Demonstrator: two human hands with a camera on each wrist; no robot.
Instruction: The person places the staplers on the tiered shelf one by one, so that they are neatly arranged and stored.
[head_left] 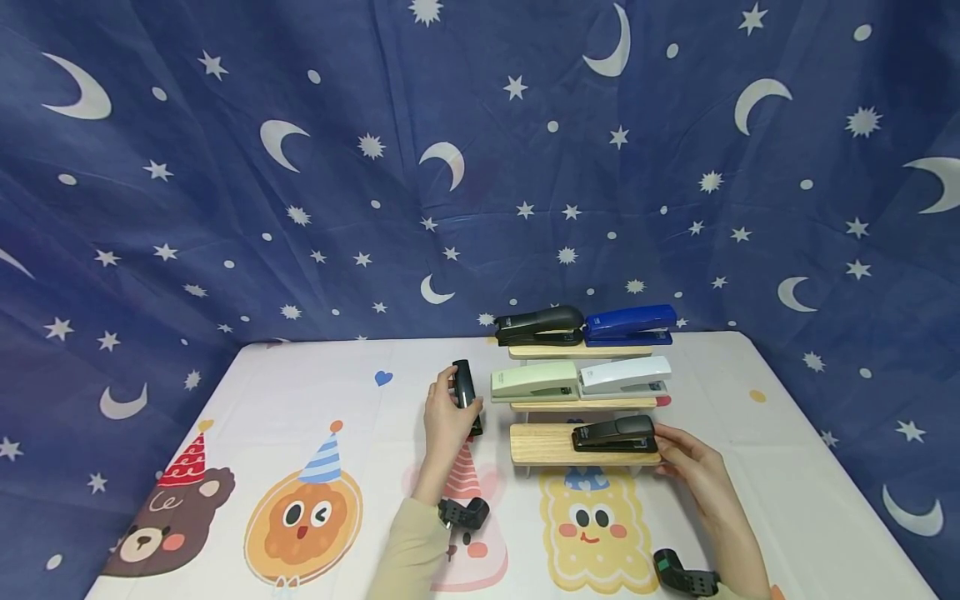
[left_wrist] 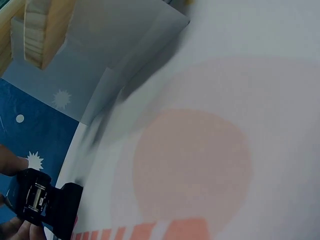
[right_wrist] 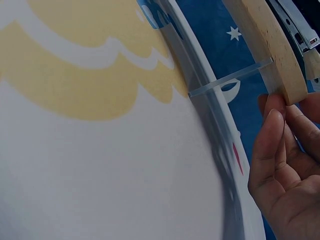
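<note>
My left hand [head_left: 446, 421] pinches a black stapler [head_left: 464, 385] between thumb and fingers, left of a tiered wooden stand. In the left wrist view one end of this stapler [left_wrist: 37, 197] shows, with fingertips around it. My right hand [head_left: 697, 467] grips the right end of the lowest wooden shelf [head_left: 540, 446]; the right wrist view has its fingers on both sides of the plank's end [right_wrist: 287, 82]. On that shelf lies another black stapler [head_left: 615, 434], close to the right fingertips. Its metal underside [right_wrist: 300, 30] partly shows in the right wrist view.
The middle tier bears a pale green stapler [head_left: 534, 381] and a white stapler [head_left: 626, 376]. Above them, the top tier holds a black stapler [head_left: 540, 326] and a blue stapler [head_left: 630, 324]. Clear plastic supports [right_wrist: 230, 79] carry the shelves. A blue starry curtain [head_left: 337, 167] hangs behind.
</note>
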